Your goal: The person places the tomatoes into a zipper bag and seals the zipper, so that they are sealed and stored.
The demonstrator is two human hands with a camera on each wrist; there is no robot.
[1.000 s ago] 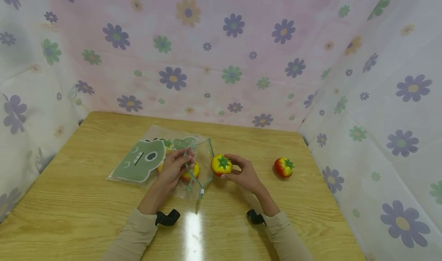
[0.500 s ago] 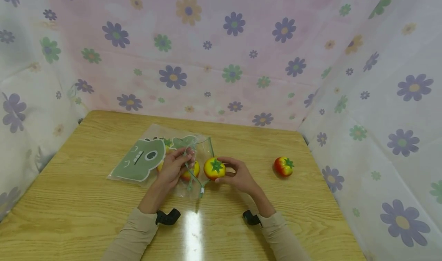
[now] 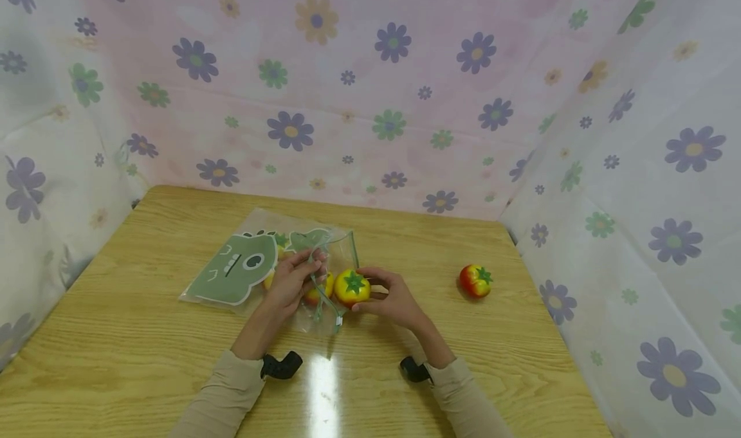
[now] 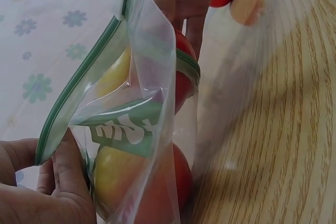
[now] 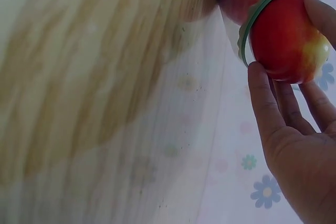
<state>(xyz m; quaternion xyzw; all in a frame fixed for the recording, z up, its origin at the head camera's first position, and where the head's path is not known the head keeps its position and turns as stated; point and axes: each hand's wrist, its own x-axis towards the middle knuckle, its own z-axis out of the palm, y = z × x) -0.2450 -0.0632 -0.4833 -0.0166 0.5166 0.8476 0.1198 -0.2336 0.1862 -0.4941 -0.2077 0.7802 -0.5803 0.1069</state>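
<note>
A clear zip bag (image 3: pixel 226 277) with a green cartoon print lies on the table at left-centre. My left hand (image 3: pixel 286 287) pinches its green-zipped mouth, spreading it apart; a white slider (image 4: pixel 119 1) shows on the zip in the left wrist view. Inside the bag, a yellow-and-red tomato (image 4: pixel 118 179) sits near the opening, and another lies deeper, partly hidden by the print. Between the thumb and fingers of my right hand (image 3: pixel 396 301) is a tomato (image 3: pixel 352 287) with a green star-shaped top. It is within the bag's mouth, its red side (image 5: pixel 283 35) against the zip edge.
One more red-and-yellow tomato (image 3: pixel 476 281) lies on the table (image 3: pixel 521 361) to the right. Flower-patterned cloth (image 3: pixel 359 103) hangs behind the table and along both sides. Black wrist cameras (image 3: pixel 282 365) sit at both sleeves.
My right hand has moved left with the tomato, from beside the bag's opening into its mouth. My left hand and the bag have stayed nearly still.
</note>
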